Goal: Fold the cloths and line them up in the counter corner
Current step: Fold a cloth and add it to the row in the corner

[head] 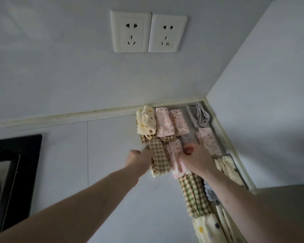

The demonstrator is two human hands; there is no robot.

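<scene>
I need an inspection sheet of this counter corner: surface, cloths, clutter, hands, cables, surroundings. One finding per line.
Surface: pale counter, bare on the left part, cloths packed in the corner.
Job's things: folded cloths in rows against the wall: yellow spotted cloth, pink floral cloth, grey cloth; checked cloth and pink cloth under the hands.
Clutter: nothing seen.
Hands: left hand touches the checked cloth's left edge, grip hidden; right hand grips the pink cloth.
Cables: nothing seen; both wall sockets have nothing plugged in.
Surroundings: black hob at left, walls meeting at the corner.
</scene>
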